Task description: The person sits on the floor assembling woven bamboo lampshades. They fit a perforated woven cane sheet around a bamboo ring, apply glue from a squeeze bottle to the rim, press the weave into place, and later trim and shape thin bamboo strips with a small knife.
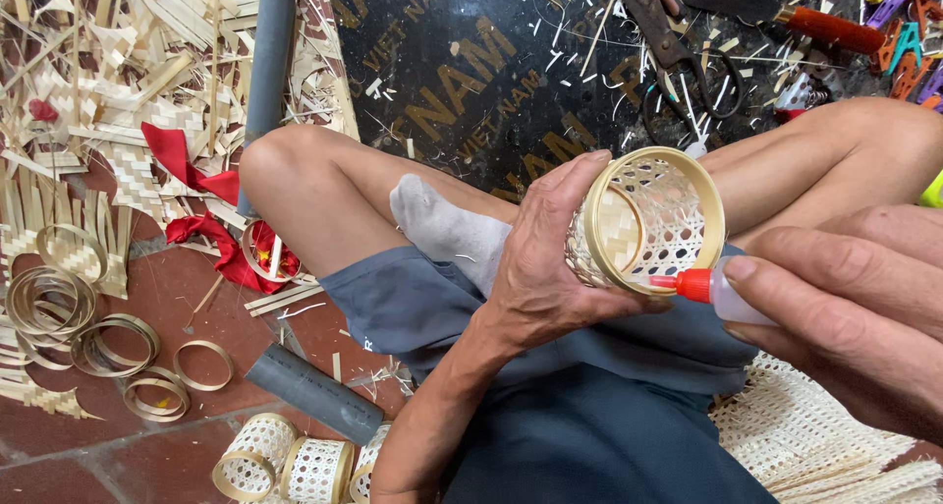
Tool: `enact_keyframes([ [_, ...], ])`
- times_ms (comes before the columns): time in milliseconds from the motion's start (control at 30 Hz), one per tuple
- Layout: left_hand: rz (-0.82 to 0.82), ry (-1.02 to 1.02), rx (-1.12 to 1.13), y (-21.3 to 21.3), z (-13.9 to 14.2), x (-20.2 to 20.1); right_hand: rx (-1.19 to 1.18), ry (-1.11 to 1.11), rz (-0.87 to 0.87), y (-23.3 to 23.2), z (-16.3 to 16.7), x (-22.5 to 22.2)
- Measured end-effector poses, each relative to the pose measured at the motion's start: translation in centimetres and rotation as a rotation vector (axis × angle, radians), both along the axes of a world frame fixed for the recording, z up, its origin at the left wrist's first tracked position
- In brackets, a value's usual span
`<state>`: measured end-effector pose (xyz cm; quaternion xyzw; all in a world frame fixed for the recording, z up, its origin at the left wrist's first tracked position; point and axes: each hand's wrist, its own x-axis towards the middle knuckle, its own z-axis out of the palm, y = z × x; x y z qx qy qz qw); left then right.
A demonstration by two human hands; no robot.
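The left hand (550, 268) wraps a woven basket (643, 221), grip closed round its wall, open mouth tilted up toward the camera, nothing visible inside. The right hand (855, 308) pinches a glue bottle (722, 293) shut, red nozzle pointing left, touching the lower rim. Finished baskets (295, 465) lie on the floor (79, 435).

The woven basket (643, 224) sits in the left hand (550, 268) above the lap; the glue bottle (722, 293) touches its rim from the right. Scissors (678, 47) lie behind, bamboo rings (118, 342) on the floor (167, 440) left.
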<state>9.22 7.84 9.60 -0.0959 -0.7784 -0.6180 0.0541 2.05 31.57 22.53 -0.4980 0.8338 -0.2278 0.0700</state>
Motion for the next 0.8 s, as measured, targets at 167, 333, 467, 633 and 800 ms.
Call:
enact_keyframes([
  [167,0.003,-0.063,0.086,0.2,-0.2,0.4,-0.047,-0.123,-0.043,0.9,-0.7,-0.3],
  [333,0.104,-0.046,0.233,0.0,-0.3,0.8,0.270,-0.350,-0.295,4.0,-1.2,0.2],
  [467,0.217,0.130,0.099,-0.3,-0.3,0.9,0.006,-0.142,-0.319,5.5,-2.0,1.0],
  [633,0.241,0.182,-0.013,-0.1,0.0,1.3,-0.095,-0.105,-0.237,5.0,-2.1,1.0],
  [800,0.248,0.186,0.002,0.2,0.4,1.2,-0.119,-0.099,-0.216,3.9,-1.7,0.4],
])
